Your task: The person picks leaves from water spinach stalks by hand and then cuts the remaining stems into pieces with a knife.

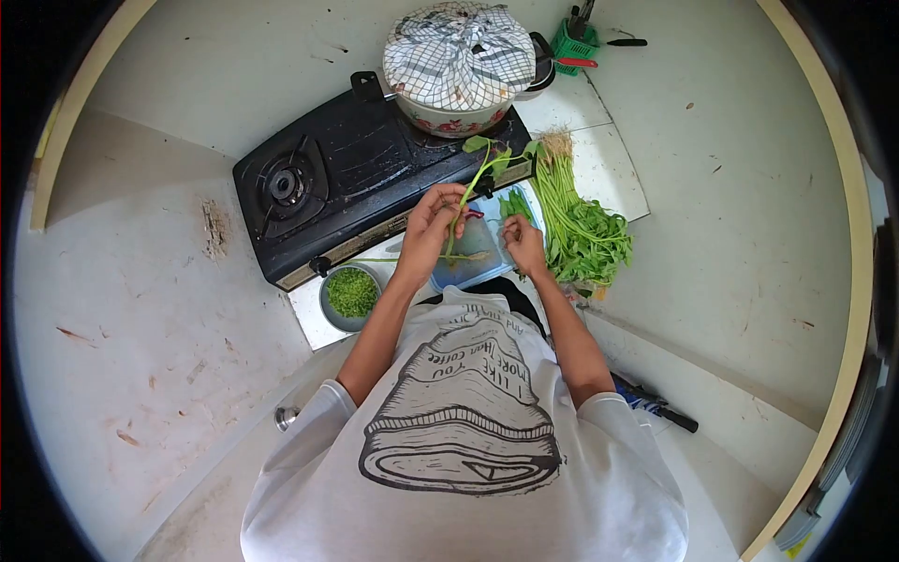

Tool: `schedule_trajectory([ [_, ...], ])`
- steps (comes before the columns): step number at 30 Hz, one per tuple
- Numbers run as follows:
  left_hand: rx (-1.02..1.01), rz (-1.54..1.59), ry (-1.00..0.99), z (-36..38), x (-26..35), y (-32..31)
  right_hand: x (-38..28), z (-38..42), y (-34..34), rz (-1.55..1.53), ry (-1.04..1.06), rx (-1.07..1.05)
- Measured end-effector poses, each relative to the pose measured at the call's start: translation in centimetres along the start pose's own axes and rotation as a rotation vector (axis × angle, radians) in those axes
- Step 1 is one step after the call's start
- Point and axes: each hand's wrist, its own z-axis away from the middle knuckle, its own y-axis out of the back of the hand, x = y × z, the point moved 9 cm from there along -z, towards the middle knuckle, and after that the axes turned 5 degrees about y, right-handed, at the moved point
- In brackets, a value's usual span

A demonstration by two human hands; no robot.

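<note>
My left hand [434, 232] is closed around a long green leafy stem [484, 169], with leaves at its upper end and pale roots at the lower end. Beneath my hands lies a light-blue plastic tray [465, 273]. In the tray, a small pile of picked green leaves [513, 203] touches the fingertips of my right hand [523, 245]. The fingers of that hand are curled together, and whatever is between them is hidden. A small dark-red object [474, 214] shows beside my left fingers. To the right lies a large bunch of leafy greens [585, 229] with roots attached.
A black gas stove [361, 159] stands ahead, bearing a cloth-covered pot [459, 120] on its right side. A bowl of chopped greens [351, 293] sits at the left. A green basket [573, 45] with utensils is in the back corner. Walls close in on both sides.
</note>
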Motion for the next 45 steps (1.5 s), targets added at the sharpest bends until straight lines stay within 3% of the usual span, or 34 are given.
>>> schedule_trajectory([
  [5,-0.025,0.04,0.034,0.0,-0.1,-0.5,2.7,-1.1,-0.3,-0.011,-0.098,0.064],
  [8,-0.01,0.02,0.042,-0.3,-0.2,-0.4,3.5,-0.9,-0.5,0.193,-0.149,-0.001],
  [11,-0.01,-0.012,0.047,-0.6,-0.4,-0.3,2.3,-0.1,0.7,0.357,-0.178,-0.021],
  [15,-0.026,-0.02,0.048,-0.7,-0.5,-0.9,0.9,0.6,2.7,0.333,-0.16,0.008],
  [18,-0.057,-0.009,0.044,-0.5,-0.2,-1.9,-3.1,0.9,5.6,0.058,-0.053,0.131],
  [21,-0.09,-0.021,0.054,-0.5,-0.3,-2.6,-11.9,1.7,10.1,-0.216,0.027,0.243],
  [26,-0.148,-0.113,0.009,-0.5,0.0,-4.2,-23.2,2.9,15.4,-0.125,0.302,0.37],
  [31,-0.186,-0.21,-0.05,0.0,0.3,-5.6,-30.8,3.7,15.8,0.076,0.515,0.194],
  [45,-0.095,-0.467,-0.014,0.6,0.5,-6.6,-28.7,4.6,15.4,0.189,0.505,0.302],
])
